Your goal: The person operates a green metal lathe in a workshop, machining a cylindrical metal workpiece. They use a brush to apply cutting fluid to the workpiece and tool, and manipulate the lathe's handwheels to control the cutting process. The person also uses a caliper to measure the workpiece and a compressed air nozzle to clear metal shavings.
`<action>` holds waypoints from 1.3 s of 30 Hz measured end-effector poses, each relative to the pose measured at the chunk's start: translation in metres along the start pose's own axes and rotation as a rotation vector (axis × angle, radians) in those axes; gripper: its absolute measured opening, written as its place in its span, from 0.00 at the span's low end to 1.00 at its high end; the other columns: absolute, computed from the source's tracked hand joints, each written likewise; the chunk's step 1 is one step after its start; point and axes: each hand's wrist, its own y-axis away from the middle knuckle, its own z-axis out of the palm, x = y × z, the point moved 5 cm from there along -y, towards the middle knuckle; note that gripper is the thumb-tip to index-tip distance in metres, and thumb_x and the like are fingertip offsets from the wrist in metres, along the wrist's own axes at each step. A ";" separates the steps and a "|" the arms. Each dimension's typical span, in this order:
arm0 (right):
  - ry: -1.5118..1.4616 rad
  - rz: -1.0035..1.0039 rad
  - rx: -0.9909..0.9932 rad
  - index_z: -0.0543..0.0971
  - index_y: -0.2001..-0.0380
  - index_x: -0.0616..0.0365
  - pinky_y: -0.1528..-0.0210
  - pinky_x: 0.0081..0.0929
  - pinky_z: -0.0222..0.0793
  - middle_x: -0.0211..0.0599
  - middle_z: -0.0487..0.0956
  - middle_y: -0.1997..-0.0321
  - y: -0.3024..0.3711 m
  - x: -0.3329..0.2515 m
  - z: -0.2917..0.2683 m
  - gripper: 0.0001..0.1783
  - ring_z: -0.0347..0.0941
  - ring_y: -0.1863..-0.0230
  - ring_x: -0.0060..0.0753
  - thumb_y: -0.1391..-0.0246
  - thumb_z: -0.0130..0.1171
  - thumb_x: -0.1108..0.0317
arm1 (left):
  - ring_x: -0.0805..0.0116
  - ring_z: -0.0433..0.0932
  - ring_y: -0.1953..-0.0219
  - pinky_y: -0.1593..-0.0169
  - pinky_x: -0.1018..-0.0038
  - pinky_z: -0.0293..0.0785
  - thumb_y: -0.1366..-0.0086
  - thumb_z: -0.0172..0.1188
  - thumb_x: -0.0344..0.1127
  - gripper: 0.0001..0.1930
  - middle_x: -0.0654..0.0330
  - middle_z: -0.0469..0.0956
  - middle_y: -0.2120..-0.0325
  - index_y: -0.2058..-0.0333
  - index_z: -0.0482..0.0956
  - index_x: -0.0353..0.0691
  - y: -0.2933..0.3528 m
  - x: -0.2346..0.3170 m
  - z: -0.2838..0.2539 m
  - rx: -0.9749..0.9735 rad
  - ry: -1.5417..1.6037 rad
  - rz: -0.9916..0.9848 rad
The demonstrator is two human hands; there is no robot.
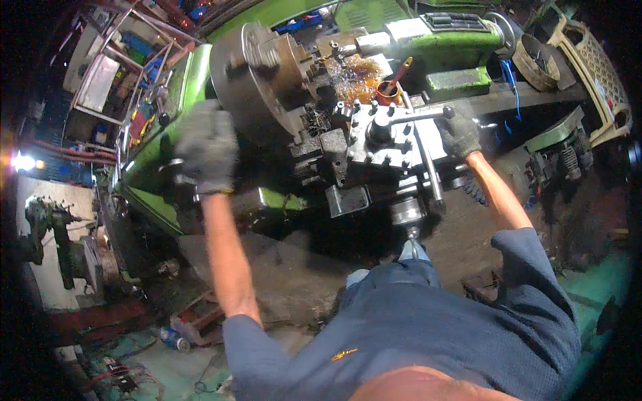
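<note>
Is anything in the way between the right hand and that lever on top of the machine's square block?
Nothing visible is: the gloved right hand is right at the outer end of the lever. The long metal bar crosses it further left, not between them.

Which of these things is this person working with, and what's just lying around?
Seemingly in use:
- tool post, its handle by the right hand
- green lathe, the left hand (blurred) near its left end
- chuck

Apparently just around:
- drinks can on the floor
- beige plastic chair
</note>
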 end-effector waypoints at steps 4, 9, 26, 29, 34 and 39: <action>0.092 0.032 -0.045 0.81 0.49 0.48 0.48 0.45 0.73 0.46 0.83 0.55 0.001 -0.005 0.001 0.16 0.77 0.51 0.53 0.40 0.61 0.62 | 0.49 0.82 0.56 0.52 0.56 0.76 0.38 0.59 0.37 0.11 0.49 0.84 0.61 0.62 0.86 0.41 -0.044 -0.126 -0.004 -0.096 -0.391 0.028; 0.071 0.092 -0.099 0.81 0.49 0.51 0.46 0.45 0.72 0.46 0.83 0.54 0.001 0.001 0.007 0.16 0.77 0.50 0.54 0.39 0.60 0.63 | 0.48 0.82 0.61 0.56 0.55 0.76 0.38 0.57 0.36 0.09 0.47 0.84 0.65 0.67 0.86 0.42 -0.051 -0.236 0.056 -0.634 -0.481 -0.057; 0.004 0.057 0.008 0.80 0.59 0.57 0.53 0.47 0.72 0.50 0.80 0.59 -0.002 -0.002 0.000 0.12 0.76 0.55 0.58 0.42 0.62 0.63 | 0.60 0.87 0.66 0.61 0.55 0.73 0.38 0.61 0.38 0.07 0.59 0.88 0.68 0.68 0.89 0.51 -0.037 -0.311 0.156 -1.265 -1.122 0.994; -0.074 0.077 -0.005 0.80 0.60 0.57 0.54 0.48 0.72 0.50 0.80 0.61 -0.003 -0.002 0.002 0.11 0.76 0.56 0.59 0.43 0.62 0.63 | 0.63 0.86 0.66 0.62 0.56 0.71 0.37 0.61 0.40 0.08 0.62 0.88 0.69 0.68 0.89 0.51 -0.039 -0.308 0.155 -1.220 -1.106 0.947; -0.083 0.122 0.005 0.80 0.61 0.56 0.54 0.48 0.72 0.51 0.79 0.61 -0.002 -0.001 0.002 0.10 0.76 0.57 0.60 0.43 0.62 0.64 | 0.63 0.86 0.66 0.63 0.57 0.71 0.36 0.59 0.42 0.09 0.61 0.88 0.69 0.67 0.89 0.54 -0.048 -0.306 0.153 -1.166 -1.078 0.768; -0.057 0.107 0.008 0.80 0.61 0.56 0.55 0.47 0.72 0.51 0.79 0.61 -0.004 0.001 0.005 0.10 0.75 0.57 0.60 0.44 0.62 0.64 | 0.63 0.86 0.66 0.66 0.56 0.70 0.37 0.60 0.42 0.09 0.63 0.88 0.69 0.69 0.90 0.55 -0.042 -0.306 0.151 -1.171 -1.128 0.914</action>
